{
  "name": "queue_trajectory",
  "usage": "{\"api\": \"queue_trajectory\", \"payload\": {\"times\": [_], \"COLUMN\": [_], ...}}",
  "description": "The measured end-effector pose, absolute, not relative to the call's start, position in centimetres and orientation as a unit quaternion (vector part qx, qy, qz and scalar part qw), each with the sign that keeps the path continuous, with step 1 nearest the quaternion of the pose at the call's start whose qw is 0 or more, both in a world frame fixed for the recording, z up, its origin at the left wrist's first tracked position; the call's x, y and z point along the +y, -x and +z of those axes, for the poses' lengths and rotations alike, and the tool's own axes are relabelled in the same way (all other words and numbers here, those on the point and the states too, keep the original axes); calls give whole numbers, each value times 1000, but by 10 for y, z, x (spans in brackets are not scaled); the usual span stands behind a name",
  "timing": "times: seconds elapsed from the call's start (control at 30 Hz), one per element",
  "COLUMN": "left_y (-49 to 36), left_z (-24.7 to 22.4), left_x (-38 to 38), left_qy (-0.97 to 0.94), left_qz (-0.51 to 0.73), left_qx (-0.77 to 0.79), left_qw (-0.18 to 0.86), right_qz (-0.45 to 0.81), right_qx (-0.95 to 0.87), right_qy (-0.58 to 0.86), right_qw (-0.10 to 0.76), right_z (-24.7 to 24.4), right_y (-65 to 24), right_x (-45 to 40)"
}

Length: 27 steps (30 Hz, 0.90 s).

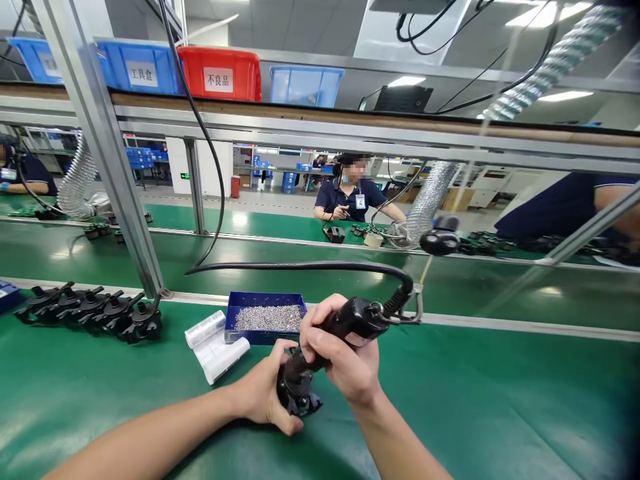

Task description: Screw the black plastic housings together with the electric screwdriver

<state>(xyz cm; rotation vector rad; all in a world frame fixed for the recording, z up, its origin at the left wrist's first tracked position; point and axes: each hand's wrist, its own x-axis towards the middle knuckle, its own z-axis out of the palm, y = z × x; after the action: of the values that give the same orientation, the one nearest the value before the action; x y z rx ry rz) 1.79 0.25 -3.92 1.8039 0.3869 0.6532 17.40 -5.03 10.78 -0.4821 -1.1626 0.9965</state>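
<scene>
My right hand (345,360) is wrapped round a black corded electric screwdriver (357,320), tilted with its tip end down to the left. That lower end meets a black plastic part (300,400) on the green mat. My left hand (265,393) grips this part from the left, thumb in front and fingers behind. The contact point of the bit is hidden. Just behind my hands sits a blue tray (240,335) of small silvery screws (267,318). A partly unrolled white sheet (215,347) lies beside the tray.
Several similar black parts (93,310) stand in a row at the left. The screwdriver's black cable (300,266) loops behind my hands. A metal post (107,153) rises at the left. Across the bench a person (353,193) sits. Blue bins and a red bin (220,73) rest on the shelf above.
</scene>
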Motion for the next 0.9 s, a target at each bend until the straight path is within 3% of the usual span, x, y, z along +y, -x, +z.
{"api": "queue_trajectory", "payload": {"times": [0.37, 0.63, 0.9], "left_y": [-22, -22, -9], "left_z": [-25, -19, -28], "left_x": [1, -3, 6], "left_qy": [-775, -786, -765], "left_qz": [263, 235, 298], "left_qx": [158, 178, 211], "left_qw": [552, 544, 531], "right_qz": [510, 431, 471], "right_qx": [-571, -589, -527], "right_qy": [257, 299, 230], "right_qw": [590, 614, 669], "right_z": [102, 101, 114], "right_y": [-166, -143, -179], "right_x": [-44, -48, -47]}}
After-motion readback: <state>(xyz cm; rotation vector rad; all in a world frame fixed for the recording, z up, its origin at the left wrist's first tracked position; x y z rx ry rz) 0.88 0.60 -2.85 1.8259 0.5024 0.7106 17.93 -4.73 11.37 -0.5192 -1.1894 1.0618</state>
